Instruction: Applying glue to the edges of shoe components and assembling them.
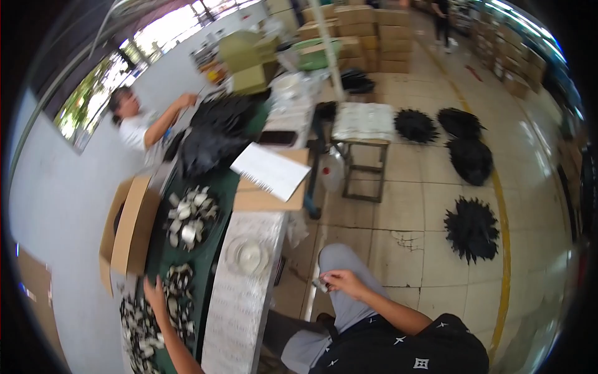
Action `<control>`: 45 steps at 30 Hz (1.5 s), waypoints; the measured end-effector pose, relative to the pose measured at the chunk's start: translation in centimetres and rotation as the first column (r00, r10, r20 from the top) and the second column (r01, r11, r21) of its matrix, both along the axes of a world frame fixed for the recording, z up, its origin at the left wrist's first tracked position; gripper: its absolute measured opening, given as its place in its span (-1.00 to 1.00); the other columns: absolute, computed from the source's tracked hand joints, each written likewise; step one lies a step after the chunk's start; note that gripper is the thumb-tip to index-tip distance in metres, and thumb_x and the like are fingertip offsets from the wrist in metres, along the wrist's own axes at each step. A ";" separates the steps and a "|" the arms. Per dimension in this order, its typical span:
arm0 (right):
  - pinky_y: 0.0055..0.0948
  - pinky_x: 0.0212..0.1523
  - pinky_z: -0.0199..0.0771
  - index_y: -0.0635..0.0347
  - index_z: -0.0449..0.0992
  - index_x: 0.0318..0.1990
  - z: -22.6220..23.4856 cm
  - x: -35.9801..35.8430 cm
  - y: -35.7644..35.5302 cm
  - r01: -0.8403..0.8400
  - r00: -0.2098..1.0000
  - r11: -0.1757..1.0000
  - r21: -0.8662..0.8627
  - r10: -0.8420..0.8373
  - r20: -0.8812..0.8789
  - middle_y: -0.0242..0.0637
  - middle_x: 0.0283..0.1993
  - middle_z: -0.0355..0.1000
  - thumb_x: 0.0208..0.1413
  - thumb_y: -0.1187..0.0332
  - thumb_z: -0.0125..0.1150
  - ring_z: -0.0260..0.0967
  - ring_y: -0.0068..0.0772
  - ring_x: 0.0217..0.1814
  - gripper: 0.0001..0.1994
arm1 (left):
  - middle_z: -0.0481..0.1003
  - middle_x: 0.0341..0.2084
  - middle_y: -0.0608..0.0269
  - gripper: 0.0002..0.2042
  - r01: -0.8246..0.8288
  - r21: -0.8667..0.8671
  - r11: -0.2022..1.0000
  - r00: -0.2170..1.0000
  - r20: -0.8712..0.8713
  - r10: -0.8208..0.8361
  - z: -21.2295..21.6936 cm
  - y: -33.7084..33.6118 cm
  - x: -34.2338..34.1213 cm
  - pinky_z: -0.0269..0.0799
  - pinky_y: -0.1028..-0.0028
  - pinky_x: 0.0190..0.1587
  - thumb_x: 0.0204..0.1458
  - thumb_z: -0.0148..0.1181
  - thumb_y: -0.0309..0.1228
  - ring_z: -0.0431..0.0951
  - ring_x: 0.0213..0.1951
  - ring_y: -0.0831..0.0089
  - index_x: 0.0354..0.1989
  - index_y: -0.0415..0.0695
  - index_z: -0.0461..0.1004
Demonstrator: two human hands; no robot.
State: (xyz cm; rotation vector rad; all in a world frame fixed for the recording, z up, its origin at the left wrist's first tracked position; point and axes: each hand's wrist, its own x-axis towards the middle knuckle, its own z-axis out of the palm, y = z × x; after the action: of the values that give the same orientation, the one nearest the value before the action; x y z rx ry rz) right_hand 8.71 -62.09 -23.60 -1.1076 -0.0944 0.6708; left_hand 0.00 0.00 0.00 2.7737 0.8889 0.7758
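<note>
Small silvery metal pieces [142, 330] lie heaped on the dark green table top [215, 206] at the lower left of the head view, glinting and angular, and your left hand [153, 291] rests on the near edge of that heap, fingers reaching down among them; you cannot tell whether they pinch one. Your right hand [344, 282] hovers over your grey trouser knee, thumb and fingertips pressed together on a single small silvery piece [321, 284]. Further up the green top sits a second loose cluster of pale shiny pieces [190, 217]. Beside it a long patterned white sheet [240, 299] carries a round clear glass dish [248, 255]. An open brown cardboard box [128, 234] stands at the table's left edge, and a flat carton with a ruled white pad [271, 169] lies beyond. Spiky black bundles [471, 227] rest on the pale tiled floor. Another person in a white shirt [134, 131] works at the far end.
</note>
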 end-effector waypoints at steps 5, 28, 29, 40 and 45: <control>-0.48 -0.15 0.52 0.31 0.45 0.06 -0.9 0.1 -5.2 -0.010 0.997 0.999 0.038 0.013 -0.074 -0.30 -0.13 0.49 0.25 0.28 0.10 0.45 -0.53 -0.18 -0.67 | -0.12 0.38 0.01 -0.32 -0.312 0.079 0.947 0.712 -0.641 0.288 -11.1 -6.5 -4.3 -0.10 -0.15 0.28 0.12 0.06 -0.10 -0.01 0.33 -0.09 0.39 0.01 0.00; -0.54 -0.21 0.50 0.31 0.45 0.06 0.9 0.0 -2.3 -0.063 0.997 0.998 -0.021 0.062 -0.047 -0.34 -0.17 0.48 0.24 0.23 0.11 0.44 -0.58 -0.24 -0.64 | 0.53 -0.26 0.00 -0.77 0.033 -0.132 0.991 0.898 0.439 0.028 0.8 -21.3 -4.9 0.46 0.30 -0.24 0.14 0.16 -0.34 0.53 -0.27 0.18 -0.17 -0.26 0.56; -0.55 -0.20 0.50 0.30 0.45 0.06 1.1 0.0 -2.3 -0.056 0.997 0.998 -0.012 0.056 -0.045 -0.34 -0.16 0.48 0.24 0.23 0.11 0.44 -0.59 -0.24 -0.64 | 0.53 -0.26 0.03 -0.79 0.038 -0.137 0.990 0.936 0.353 0.013 0.7 -23.0 -5.5 0.45 0.30 -0.24 0.13 0.17 -0.38 0.53 -0.27 0.19 -0.15 -0.25 0.55; -0.57 -0.21 0.48 0.27 0.46 0.06 1.0 -0.2 -2.0 -0.085 0.996 0.996 -0.032 0.084 -0.039 -0.36 -0.14 0.48 0.24 0.22 0.10 0.43 -0.59 -0.23 -0.65 | 0.52 -0.28 0.01 -0.83 0.326 -0.235 0.916 0.945 0.117 -0.307 -4.3 -36.3 -8.3 0.46 0.27 -0.20 0.08 0.18 -0.44 0.51 -0.21 0.15 -0.20 -0.25 0.53; -0.59 -0.24 0.47 0.29 0.46 0.05 0.7 -0.4 -2.0 -0.043 0.998 0.999 0.007 0.044 -0.052 -0.36 -0.14 0.48 0.24 0.21 0.11 0.42 -0.61 -0.26 -0.64 | 0.44 -0.14 -0.04 -0.64 0.250 -0.082 0.965 0.928 0.306 -0.214 -8.4 -32.1 -9.1 0.43 0.34 -0.20 0.10 0.21 -0.35 0.48 -0.23 0.17 -0.03 -0.33 0.36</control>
State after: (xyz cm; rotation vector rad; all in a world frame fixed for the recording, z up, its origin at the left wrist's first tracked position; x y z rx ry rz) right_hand 8.35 -64.12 -22.93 -1.0841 -0.0759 0.7376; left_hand -9.05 -32.08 -8.39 2.5067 0.5211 1.0201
